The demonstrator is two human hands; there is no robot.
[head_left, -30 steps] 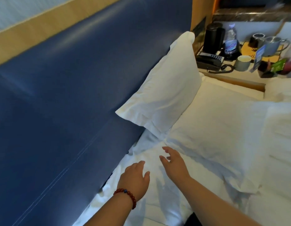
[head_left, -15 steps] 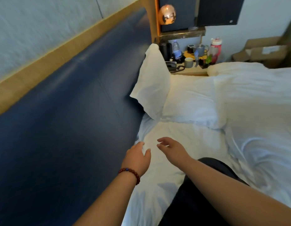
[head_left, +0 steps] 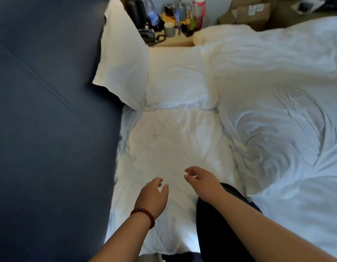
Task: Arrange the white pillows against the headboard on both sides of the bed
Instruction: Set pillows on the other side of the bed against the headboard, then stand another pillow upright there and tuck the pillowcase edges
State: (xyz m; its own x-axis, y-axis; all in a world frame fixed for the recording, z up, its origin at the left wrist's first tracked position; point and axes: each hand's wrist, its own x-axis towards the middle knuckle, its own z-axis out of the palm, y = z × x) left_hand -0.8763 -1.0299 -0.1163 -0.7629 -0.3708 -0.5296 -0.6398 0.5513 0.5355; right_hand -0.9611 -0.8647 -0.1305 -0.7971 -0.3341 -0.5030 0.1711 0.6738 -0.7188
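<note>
One white pillow stands upright, leaning on the dark blue headboard at the far side of the bed. A second white pillow lies flat right beside it on the sheet. My left hand, with a red bead bracelet at the wrist, hovers over the bare sheet with loosely curled fingers, holding nothing. My right hand floats next to it, fingers relaxed and empty. Both hands are well short of the pillows.
A rumpled white duvet covers the right part of the bed. Beyond the pillows a nightstand carries a phone, a water bottle, a cup and a kettle. Cardboard boxes sit at the back right. My dark trouser leg rests on the sheet.
The view has pulled back from the pillows and tilted down, so more sheet and duvet show. Both hands stay empty and have drawn back with me.
</note>
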